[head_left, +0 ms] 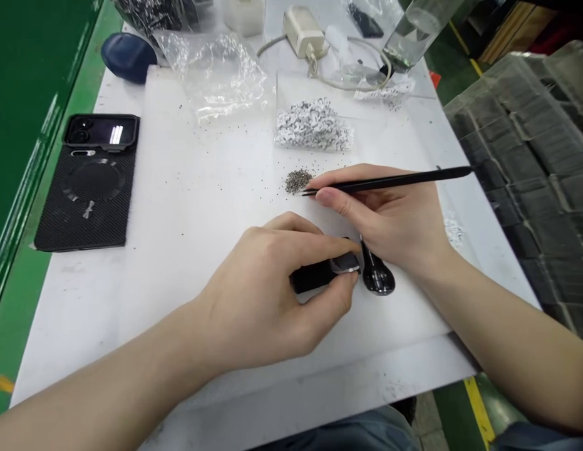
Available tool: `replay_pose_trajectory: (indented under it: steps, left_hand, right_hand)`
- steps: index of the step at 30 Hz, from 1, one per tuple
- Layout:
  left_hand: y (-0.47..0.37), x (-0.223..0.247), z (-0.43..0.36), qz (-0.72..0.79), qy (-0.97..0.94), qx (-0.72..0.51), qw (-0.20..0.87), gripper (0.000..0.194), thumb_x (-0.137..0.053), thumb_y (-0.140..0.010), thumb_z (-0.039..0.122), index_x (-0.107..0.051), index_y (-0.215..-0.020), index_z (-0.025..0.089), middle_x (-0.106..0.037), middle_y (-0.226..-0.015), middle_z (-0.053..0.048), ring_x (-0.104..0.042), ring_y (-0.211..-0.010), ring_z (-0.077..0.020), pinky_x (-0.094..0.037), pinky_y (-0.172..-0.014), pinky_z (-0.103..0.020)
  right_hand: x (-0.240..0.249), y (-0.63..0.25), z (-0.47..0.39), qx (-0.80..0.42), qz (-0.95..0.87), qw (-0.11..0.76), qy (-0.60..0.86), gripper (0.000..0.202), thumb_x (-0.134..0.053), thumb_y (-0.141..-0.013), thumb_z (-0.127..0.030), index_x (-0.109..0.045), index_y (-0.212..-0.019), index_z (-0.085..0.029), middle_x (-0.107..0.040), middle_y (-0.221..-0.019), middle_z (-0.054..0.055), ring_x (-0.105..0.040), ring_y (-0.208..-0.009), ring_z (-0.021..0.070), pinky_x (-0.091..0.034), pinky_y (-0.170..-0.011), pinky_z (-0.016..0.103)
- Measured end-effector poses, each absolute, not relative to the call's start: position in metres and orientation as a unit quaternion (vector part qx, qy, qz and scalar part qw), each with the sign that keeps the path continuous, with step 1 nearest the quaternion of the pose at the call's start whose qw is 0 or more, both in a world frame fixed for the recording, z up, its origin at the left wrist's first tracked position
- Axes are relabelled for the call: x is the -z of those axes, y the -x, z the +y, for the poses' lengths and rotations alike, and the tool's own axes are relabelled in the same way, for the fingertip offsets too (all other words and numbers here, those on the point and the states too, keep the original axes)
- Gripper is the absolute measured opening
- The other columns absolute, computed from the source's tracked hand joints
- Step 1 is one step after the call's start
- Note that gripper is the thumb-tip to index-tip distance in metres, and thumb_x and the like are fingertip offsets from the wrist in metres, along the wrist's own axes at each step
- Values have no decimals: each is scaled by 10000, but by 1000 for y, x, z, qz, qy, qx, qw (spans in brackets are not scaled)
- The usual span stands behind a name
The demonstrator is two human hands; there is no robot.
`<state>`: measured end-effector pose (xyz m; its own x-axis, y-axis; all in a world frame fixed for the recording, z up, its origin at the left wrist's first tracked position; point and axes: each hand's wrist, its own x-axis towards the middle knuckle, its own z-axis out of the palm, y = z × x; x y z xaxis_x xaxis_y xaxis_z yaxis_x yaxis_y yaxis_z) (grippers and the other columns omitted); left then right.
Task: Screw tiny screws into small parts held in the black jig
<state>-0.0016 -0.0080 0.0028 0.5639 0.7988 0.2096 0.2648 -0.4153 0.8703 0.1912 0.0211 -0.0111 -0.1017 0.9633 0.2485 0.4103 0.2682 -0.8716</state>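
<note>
Black tweezers (394, 180) are pinched in my right hand (399, 219). Their tip touches the near edge of a small pile of tiny metallic grains (298, 181); whether a grain is caught there is too small to see. My left hand (272, 288) is closed around a small black block (312, 277), which has a glossy piece with a bright edge (345, 263) at its right end. Fingers cover much of the block. Just right of it, below my right hand, lies a glossy black spoon-shaped part (379, 277), its narrow end pointing away from me.
Behind the pile lies a clear bag of small white parts (314, 125). A black-cased phone (89, 181) is at the left. Farther back are an empty-looking plastic bag (216, 75), a white charger with cable (303, 31) and a clear container (417, 31). Stacked trays (521, 138) stand right.
</note>
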Motion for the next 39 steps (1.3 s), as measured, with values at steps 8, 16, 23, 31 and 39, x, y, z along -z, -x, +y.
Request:
replay_pose_trajectory:
  steps: [8,16,23,31,39]
  left_hand:
    - [1,-5,-8,334,-772,-319,437,184,-677,-904,112,-793,-958,243,-835,-1062,35,-754,-896,-160,-647,-817,-248]
    - [1,-8,-6,334,-766,-308,454,165,-687,-905,103,-795,-962,214,-839,-1096,30,-759,-905,-151,-651,-864,-245]
    - [1,-9,-6,321,-769,-317,453,176,-678,-895,64,-794,-950,186,-845,-1057,31,-744,-890,-107,-602,-903,-182]
    - [-1,-8,-4,325,-775,-306,448,151,-679,-883,67,-769,-860,186,-845,-1054,26,-762,-864,-100,-596,-882,-159]
    - [0,-9,-3,324,-775,-311,444,167,-682,-883,54,-779,-903,189,-845,-1065,32,-762,-872,-92,-591,-898,-149]
  right_hand:
    - [9,-190,19,-306,-681,416,520,100,-789,-929,-221,-823,-956,-311,-834,-1020,-30,-789,-955,197,-684,-863,362]
    - [10,-188,19,-275,-681,419,534,103,-804,-913,-194,-835,-948,-286,-848,-1004,-34,-803,-923,185,-701,-845,333]
    - [13,-188,19,-239,-694,429,526,138,-819,-889,-147,-845,-953,-267,-856,-971,-45,-805,-878,148,-699,-810,255]
    - [13,-187,20,-236,-695,425,530,121,-829,-887,-167,-846,-963,-258,-858,-979,-40,-810,-892,144,-698,-813,231]
    - [10,-187,20,-232,-696,418,536,113,-828,-881,-141,-848,-948,-230,-860,-956,-59,-810,-875,104,-672,-814,148]
